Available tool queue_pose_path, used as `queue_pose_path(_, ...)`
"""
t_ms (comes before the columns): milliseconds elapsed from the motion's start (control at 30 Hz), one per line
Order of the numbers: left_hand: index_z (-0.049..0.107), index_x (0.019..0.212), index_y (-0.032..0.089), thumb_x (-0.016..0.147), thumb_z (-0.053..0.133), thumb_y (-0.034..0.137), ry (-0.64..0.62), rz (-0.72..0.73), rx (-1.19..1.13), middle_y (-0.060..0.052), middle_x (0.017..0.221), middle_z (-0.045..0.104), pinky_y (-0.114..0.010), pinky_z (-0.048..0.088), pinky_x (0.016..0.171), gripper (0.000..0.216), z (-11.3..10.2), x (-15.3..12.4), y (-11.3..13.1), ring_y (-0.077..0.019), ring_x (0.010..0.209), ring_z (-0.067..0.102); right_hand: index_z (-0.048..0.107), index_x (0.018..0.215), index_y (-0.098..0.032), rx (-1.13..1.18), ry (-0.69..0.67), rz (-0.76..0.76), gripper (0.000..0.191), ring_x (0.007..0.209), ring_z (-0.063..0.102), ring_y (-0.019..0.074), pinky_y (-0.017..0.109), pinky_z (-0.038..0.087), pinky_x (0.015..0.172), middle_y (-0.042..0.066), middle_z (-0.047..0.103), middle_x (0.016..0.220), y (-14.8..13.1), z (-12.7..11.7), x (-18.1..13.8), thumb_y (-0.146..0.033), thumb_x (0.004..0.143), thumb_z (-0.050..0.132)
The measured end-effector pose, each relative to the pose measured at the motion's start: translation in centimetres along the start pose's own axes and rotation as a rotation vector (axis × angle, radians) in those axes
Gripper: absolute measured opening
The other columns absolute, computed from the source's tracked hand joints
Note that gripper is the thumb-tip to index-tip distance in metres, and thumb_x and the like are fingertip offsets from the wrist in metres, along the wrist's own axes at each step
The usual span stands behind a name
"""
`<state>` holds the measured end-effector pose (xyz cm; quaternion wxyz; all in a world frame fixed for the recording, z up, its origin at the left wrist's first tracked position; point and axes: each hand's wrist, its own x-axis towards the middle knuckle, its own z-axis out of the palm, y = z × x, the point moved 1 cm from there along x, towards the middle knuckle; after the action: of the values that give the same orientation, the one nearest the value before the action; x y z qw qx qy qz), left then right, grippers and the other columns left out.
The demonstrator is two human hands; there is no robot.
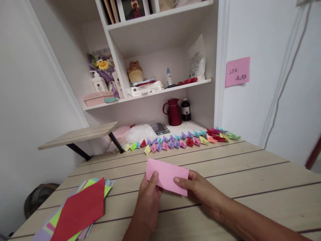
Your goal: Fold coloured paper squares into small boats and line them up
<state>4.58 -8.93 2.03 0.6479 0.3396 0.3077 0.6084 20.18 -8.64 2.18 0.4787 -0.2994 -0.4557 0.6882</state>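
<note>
A pink sheet of paper [167,174], a flat rectangle, is held up above the table between my two hands. My left hand [151,190] pinches its left side, thumb on the face and fingers hidden behind. On the right edge, my right hand [194,182] grips it in the same way, thumb on top. To the left lies a loose stack of coloured paper with a red sheet [82,209] uppermost. Beyond the hands, several small folded paper boats [171,144] in many colours stand in rows along the back of the table.
The wooden table [238,177] has dark plank lines. A small raised wooden stand [82,134] is at the back left. Behind the boats, a red jug [175,113] and a dark bottle [186,109] stand under white shelves [147,95]. A pink note [237,72] hangs on the wall.
</note>
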Motion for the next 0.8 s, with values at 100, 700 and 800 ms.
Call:
queue_pose_path(100, 0.064, 0.110, 0.010, 0.077, 0.072, 0.031, 0.000, -0.020, 0.037, -0.015, 0.104, 0.070, -0.033, 0.052, 0.086, 0.039, 0.1, -0.1, -0.4, -0.0244, 0.097, 0.065, 0.071, 0.093, -0.012, -0.031, -0.001, -0.028, 0.043, 0.080, 0.063, 0.0220, 0.033, 0.045, 0.079, 0.006, 0.073, 0.082, 0.4, -0.1, 0.2, -0.044, 0.064, 0.079)
queue_pose_path(700, 0.062, 0.109, 0.014, 0.080, 0.068, 0.017, 0.257, -0.136, -0.142, -0.013, 0.108, 0.070, -0.026, 0.056, 0.075, 0.031, -0.8, 0.3, -0.5, -0.0178, 0.085, 0.070, 0.026, 0.145, -0.037, -1.070, 0.098, -0.608, 0.080, 0.138, 0.023, 0.0311, 0.047, 0.037, 0.105, 0.004, 0.012, 0.153, -1.1, -2.7, 1.1, -0.017, 0.075, 0.061)
queue_pose_path(800, 0.062, 0.109, 0.013, 0.079, 0.068, 0.017, 0.227, -0.152, -0.121, -0.014, 0.107, 0.070, -0.028, 0.056, 0.077, 0.031, -0.8, 0.3, -0.6, -0.0199, 0.088, 0.069, 0.053, 0.128, -0.036, -1.086, 0.019, -0.724, 0.048, 0.136, 0.027, 0.0307, 0.047, 0.034, 0.107, 0.002, 0.015, 0.153, -1.7, -1.9, 0.6, -0.022, 0.082, 0.060)
